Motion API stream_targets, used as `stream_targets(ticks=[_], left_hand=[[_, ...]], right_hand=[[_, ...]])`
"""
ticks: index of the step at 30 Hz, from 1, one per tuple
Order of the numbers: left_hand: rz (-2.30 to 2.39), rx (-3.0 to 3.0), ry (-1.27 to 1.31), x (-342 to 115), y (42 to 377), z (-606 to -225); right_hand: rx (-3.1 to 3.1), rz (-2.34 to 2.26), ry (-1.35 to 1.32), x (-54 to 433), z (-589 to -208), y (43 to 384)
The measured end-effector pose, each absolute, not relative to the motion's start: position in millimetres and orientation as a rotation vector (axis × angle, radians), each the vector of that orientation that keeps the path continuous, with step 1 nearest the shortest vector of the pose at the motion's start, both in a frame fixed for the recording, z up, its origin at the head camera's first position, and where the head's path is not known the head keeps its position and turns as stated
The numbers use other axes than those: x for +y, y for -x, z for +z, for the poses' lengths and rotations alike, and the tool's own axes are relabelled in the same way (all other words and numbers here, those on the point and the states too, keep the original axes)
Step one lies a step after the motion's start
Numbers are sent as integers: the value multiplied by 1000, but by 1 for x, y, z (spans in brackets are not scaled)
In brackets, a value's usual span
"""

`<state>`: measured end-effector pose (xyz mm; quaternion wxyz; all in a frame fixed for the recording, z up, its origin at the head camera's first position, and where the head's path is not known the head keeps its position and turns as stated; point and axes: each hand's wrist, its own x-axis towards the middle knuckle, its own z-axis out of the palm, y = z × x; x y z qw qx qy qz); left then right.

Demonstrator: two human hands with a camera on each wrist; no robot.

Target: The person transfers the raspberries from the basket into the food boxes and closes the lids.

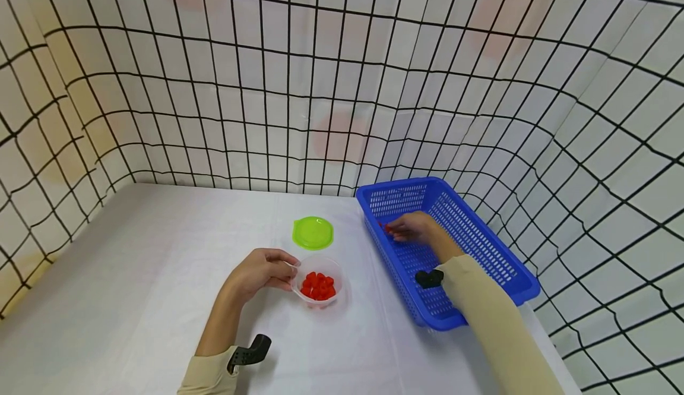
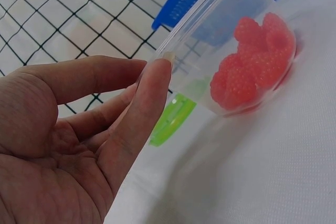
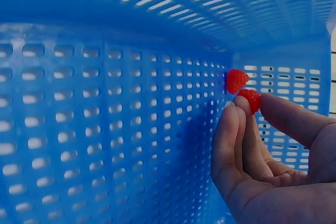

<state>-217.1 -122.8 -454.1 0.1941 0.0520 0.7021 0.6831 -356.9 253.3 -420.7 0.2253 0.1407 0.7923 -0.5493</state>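
A clear round plastic tub (image 2: 202,59) stands on the white cloth with several red raspberries (image 2: 254,59) at its bottom. Thumb and fingers of my left hand (image 1: 262,273) pinch the tub's rim on its left side. Inside the blue plastic basket (image 1: 483,226), my right hand (image 1: 414,228) pinches a raspberry (image 3: 250,99) between thumb and fingertips. A second raspberry (image 3: 237,81) lies in the basket just beyond those fingertips. Behind the tub, a bright green round lid (image 1: 313,233) lies flat, touched by neither hand.
Black wire mesh (image 1: 288,86) with white sheeting behind it stands along the back and both sides. White cloth (image 1: 133,288) covers the table. The basket's raised, slotted walls surround my right hand, and the basket sits close to the right-hand mesh.
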Motion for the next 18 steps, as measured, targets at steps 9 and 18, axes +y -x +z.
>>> stream_targets(ticks=[9,18], left_hand=[[1912,1974,-142,-124,218,-455],[1898,1990,-100,-123,218,-456]], right_hand=[[2236,-1508,-306,255,-406,352],[2291,-1481,-195,252,-387,349]])
